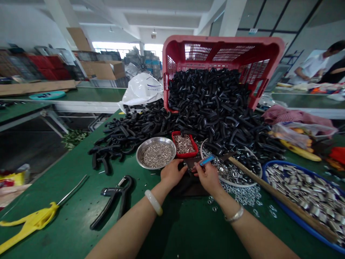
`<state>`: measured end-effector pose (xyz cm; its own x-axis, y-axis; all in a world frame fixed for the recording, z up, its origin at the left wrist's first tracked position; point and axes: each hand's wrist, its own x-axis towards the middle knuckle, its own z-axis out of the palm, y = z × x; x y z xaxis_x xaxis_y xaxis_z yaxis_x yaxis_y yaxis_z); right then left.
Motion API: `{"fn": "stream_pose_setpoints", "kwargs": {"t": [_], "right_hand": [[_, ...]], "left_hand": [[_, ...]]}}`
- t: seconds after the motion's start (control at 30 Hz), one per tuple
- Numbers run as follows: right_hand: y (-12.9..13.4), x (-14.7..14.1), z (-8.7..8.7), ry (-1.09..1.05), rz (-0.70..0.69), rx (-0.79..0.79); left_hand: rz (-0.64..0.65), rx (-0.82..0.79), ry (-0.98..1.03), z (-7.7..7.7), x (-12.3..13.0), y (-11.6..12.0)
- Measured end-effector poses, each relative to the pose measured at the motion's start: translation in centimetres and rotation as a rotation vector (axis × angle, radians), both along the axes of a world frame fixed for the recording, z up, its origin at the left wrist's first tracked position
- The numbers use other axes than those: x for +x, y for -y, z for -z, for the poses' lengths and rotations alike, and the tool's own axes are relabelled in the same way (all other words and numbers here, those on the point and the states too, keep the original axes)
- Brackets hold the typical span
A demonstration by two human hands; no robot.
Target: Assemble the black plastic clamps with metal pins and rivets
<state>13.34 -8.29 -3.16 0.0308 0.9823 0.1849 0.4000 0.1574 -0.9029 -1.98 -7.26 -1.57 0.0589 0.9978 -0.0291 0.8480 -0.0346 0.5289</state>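
My left hand [171, 175] is closed, thumb and fingers together over a small part I cannot make out, just in front of the metal bowl [140, 158] of small fasteners. In my right hand [209, 178] is a slim blue tool [207, 160], pinched between thumb and fingers and tilted up to the right; its kind does not show clearly. Both hands meet over a dark block [190, 190] on the green table, its top partly hidden. A black hand grip strengthener [118, 198] with a spring lies left of my left hand. Behind sits a red tray [185, 154] of pins.
A red basket [223, 39] lies tipped, spilling black handles [207, 93]. A white tray [260, 171] holds washers, with a wooden-handled hammer [269, 189] across it. The blue tray [265, 169] of metal sleeves is at right. A yellow air gun [40, 219] lies left; people work behind.
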Motion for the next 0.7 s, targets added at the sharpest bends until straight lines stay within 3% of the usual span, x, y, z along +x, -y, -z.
{"fn": "stream_pose_setpoints", "kwargs": {"t": [0.1, 0.43, 0.7], "right_hand": [[0.51, -0.16, 0.0, 0.067, 0.017, 0.068], [0.22, -0.33, 0.01, -0.24, 0.093, -0.06], [0.14, -0.34, -0.61, -0.149, 0.021, -0.015]], "left_hand": [[-0.005, 0.005, 0.003, -0.03, -0.01, 0.07], [-0.018, -0.018, 0.004, -0.26, 0.04, 0.13], [-0.013, 0.006, 0.003, -0.07, -0.05, 0.07]]}}
